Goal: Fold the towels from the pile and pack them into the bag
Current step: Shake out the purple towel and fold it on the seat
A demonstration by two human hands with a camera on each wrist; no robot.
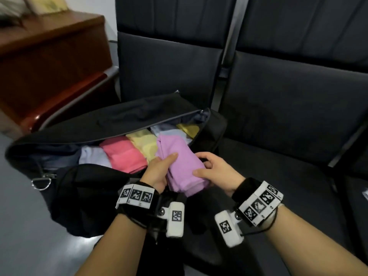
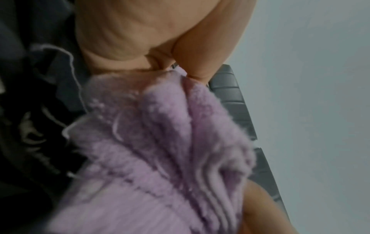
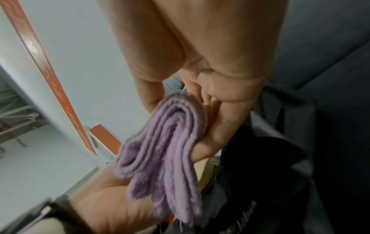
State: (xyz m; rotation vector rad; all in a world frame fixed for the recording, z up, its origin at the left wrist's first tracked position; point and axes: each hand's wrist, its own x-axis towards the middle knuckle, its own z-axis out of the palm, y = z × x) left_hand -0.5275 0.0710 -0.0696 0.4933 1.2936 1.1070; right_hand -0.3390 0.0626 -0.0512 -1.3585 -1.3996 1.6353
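Two dark seats (image 1: 288,108) stood behind, and one black bag (image 1: 83,126) lay open on the left one. Inside the bag (image 3: 260,166) I counted about six folded towels in a row; one pink towel (image 1: 123,154) was clearest. One purple towel (image 1: 183,166), folded, was held over the bag's near edge, its long axis pointing away into the opening. The left hand (image 1: 159,170) gripped its left side, thumb on top; the right hand (image 1: 215,170) gripped its right side, fingers (image 3: 224,126) curled under. Both hands were equally near, so I judged the coming move to be a push forward into the gap.
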